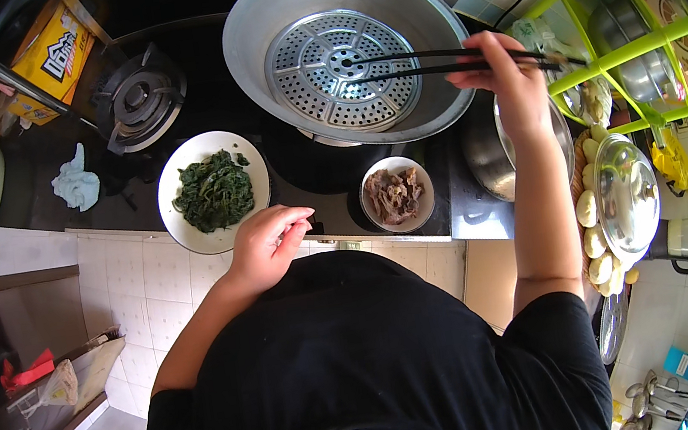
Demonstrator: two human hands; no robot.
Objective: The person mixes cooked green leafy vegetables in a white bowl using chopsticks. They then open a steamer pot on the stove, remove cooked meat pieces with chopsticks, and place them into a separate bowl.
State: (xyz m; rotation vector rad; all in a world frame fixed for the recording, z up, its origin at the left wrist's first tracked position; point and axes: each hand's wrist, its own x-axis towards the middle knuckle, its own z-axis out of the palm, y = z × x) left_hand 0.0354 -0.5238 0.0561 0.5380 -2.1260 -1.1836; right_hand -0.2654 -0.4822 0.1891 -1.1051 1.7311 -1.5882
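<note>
My right hand (509, 77) grips a pair of long dark chopsticks (408, 74). They reach left over a wide aluminium pot (253, 17), tips above the middle of the round perforated steamer rack (346, 107) inside it. Whether the tips touch the rack I cannot tell. Nothing shows between them. My left hand (268, 248) hovers in front of my body with fingers loosely curled together, nothing visible in it. Beside it is a white bowl (176, 230) of dark green cooked leafy greens (215, 191). A smaller white bowl (398, 227) holds brown pieces of meat (395, 193).
A gas burner (139, 99) and a crumpled pale blue cloth (75, 180) lie left on the black counter. Right of the pot stand a steel pot (491, 163), a green rack (645, 41), and a glass lid (627, 197) over a basket with several pale oval items (594, 241).
</note>
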